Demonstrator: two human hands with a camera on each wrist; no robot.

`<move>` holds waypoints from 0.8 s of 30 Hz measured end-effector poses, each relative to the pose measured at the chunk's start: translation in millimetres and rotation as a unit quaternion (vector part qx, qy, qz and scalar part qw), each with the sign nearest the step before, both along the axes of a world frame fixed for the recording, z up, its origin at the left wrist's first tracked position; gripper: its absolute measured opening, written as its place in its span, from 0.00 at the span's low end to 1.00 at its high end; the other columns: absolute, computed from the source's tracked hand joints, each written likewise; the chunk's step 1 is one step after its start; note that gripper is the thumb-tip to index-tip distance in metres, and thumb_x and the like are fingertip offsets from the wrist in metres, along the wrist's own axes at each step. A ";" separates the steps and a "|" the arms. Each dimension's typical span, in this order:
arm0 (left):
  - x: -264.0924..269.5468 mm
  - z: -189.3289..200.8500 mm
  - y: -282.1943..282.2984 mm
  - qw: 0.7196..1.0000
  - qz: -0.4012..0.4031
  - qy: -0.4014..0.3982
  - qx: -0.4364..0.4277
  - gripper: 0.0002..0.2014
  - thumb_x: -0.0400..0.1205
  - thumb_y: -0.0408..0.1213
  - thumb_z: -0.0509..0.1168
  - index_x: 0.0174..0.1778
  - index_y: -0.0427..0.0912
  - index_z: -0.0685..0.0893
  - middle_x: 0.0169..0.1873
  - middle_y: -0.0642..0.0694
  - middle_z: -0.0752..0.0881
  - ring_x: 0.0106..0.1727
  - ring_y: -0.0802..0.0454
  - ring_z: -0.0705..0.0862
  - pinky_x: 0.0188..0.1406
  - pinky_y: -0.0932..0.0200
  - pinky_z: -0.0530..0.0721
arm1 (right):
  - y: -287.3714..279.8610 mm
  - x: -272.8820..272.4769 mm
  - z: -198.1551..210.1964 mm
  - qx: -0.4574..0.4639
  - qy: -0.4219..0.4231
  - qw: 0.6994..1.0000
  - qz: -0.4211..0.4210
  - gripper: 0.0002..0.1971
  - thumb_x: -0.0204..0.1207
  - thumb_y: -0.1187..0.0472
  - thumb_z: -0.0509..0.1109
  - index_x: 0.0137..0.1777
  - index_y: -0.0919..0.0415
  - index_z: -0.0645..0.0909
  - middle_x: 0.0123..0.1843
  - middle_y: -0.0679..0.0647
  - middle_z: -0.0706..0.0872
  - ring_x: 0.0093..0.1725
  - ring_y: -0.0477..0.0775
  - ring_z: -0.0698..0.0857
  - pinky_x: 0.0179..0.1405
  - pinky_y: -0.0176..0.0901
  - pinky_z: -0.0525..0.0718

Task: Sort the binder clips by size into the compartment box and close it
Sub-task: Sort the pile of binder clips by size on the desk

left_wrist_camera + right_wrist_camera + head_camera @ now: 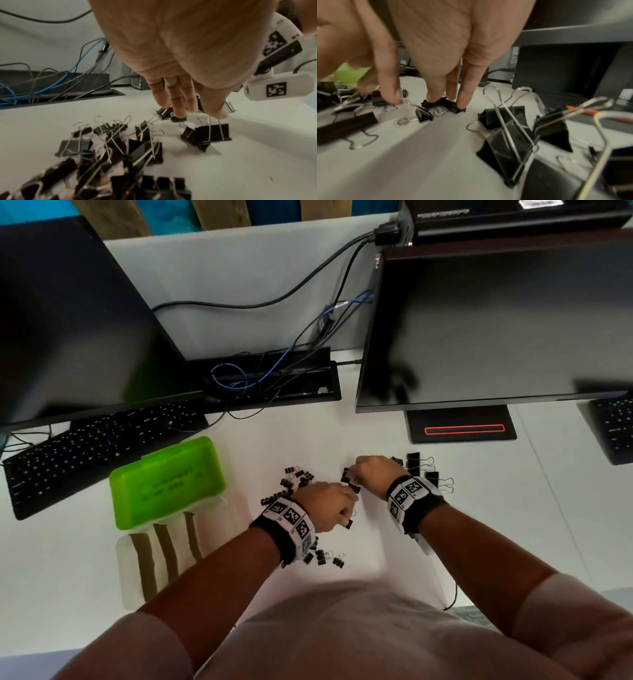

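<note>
Black binder clips of several sizes lie scattered on the white desk. A pile of small and medium clips [120, 142] lies by my left wrist. My left hand [188, 111] reaches down with straight fingers, and its fingertips [179, 113] touch small clips [164, 111]. My right hand [426, 100] also points straight fingers down onto small clips [450, 105], its thumb [392, 94] on another one. Large clips [505, 135] lie right of that hand. The compartment box [137, 570] stands open at the left, its green lid [168, 484] tipped back. In the head view the hands [342, 501] work close together.
Two dark monitors [496, 337] and a keyboard [85, 453] stand behind the work area, with a cable tray [274, 378] between them. A second keyboard [613, 429] sits at the far right. The desk edge runs close to my body.
</note>
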State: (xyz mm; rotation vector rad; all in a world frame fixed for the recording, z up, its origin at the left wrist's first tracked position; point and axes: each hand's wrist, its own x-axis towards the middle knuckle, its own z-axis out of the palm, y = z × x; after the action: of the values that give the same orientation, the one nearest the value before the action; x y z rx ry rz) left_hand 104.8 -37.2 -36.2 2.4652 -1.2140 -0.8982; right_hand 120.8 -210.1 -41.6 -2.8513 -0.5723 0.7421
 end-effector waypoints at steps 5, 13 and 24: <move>-11.4 -3.1 -7.9 1.000 -0.013 0.018 0.012 0.03 0.79 0.37 0.64 0.42 0.43 0.82 0.54 0.53 0.83 0.50 0.51 0.83 0.49 0.50 0.82 | -2.5 -0.4 -0.8 0.007 -0.021 1.000 -0.017 0.11 0.78 0.69 0.60 0.53 0.63 0.82 0.50 0.59 0.83 0.48 0.63 0.84 0.42 0.47 0.77; -20.4 -8.7 -6.2 0.992 0.111 0.034 -0.049 0.04 0.79 0.37 0.66 0.45 0.40 0.83 0.53 0.49 0.79 0.44 0.50 0.82 0.47 0.59 0.80 | -11.9 2.8 22.2 0.098 -0.046 0.986 -0.127 0.13 0.77 0.67 0.60 0.49 0.62 0.87 0.49 0.59 0.87 0.49 0.62 0.84 0.46 0.44 0.77; -44.8 -1.8 -37.8 0.989 0.096 0.089 -0.063 0.04 0.78 0.37 0.68 0.45 0.42 0.84 0.49 0.47 0.80 0.47 0.53 0.80 0.51 0.60 0.80 | -89.4 -98.5 29.1 0.143 -0.081 0.977 -0.136 0.08 0.71 0.71 0.72 0.47 0.62 0.89 0.45 0.58 0.90 0.43 0.60 0.89 0.45 0.43 0.84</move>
State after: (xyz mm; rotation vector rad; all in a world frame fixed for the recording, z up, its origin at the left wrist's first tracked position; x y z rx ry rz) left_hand 60.0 -75.0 -38.0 2.2991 -0.9259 -0.9350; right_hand 22.4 -299.5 -12.5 -2.6576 -0.2717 0.3516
